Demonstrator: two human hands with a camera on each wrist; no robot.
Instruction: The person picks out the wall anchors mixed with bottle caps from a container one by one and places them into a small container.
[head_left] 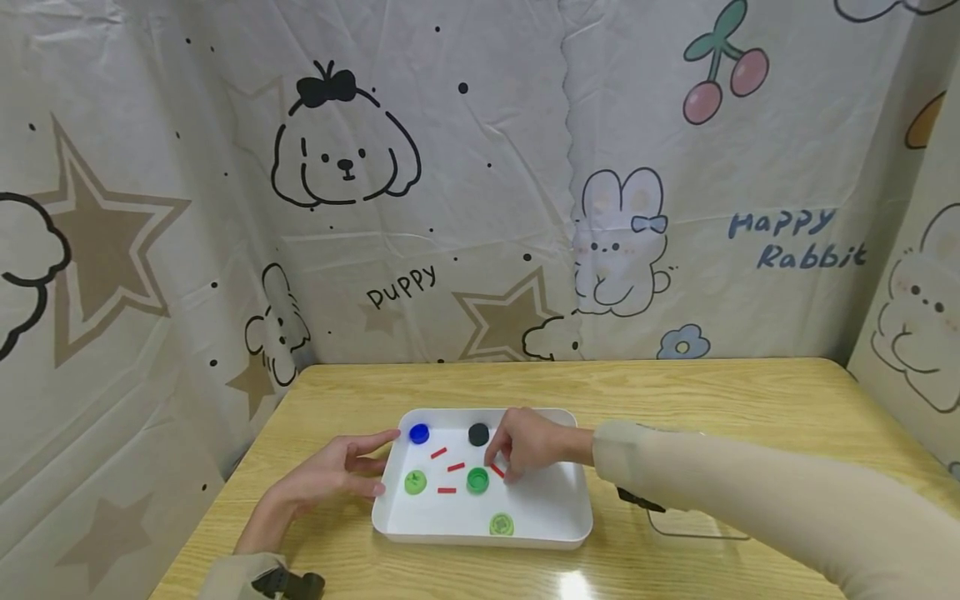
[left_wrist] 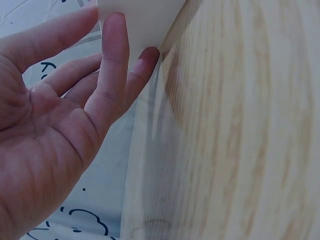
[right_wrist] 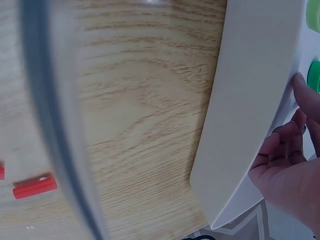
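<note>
Head view: pinching, by the look of it, a short red stick point(head_left: 497, 472) with the right hand point(head_left: 528, 442), curling thumb and finger toward either end; lying inside the white tray point(head_left: 551, 508), slightly right of its middle. Touching the tray's left wall with the left hand point(head_left: 337, 471), extending the fingers loosely and not wrapping them round anything; probably steadying.

Judging by thinness, likely weighing almost nothing, behaving stiffly rather than softly, and perhaps sliding or rolling on the tray's smooth-looking floor. Favouring a gentle fingertip pinch, best spanning the narrow sides near mid-length; risking a sideways flick by squeezing only one end.

Having a green bottle cap point(head_left: 477, 480) just beside, toward the tray's left wall, so leaving little room that way. Meeting a black bottle cap point(head_left: 478, 434) toward the tray's far wall. Finding more bare floor toward the tray's right wall, and toward the near wall too, though needing to avoid a light-green cap point(head_left: 502, 524) there. Reaching in over the tray's right wall, past a clear container point(head_left: 705, 537) outside it; needing lift over the rim for leaving. Not seeing the pinch itself in the right wrist view.
</note>
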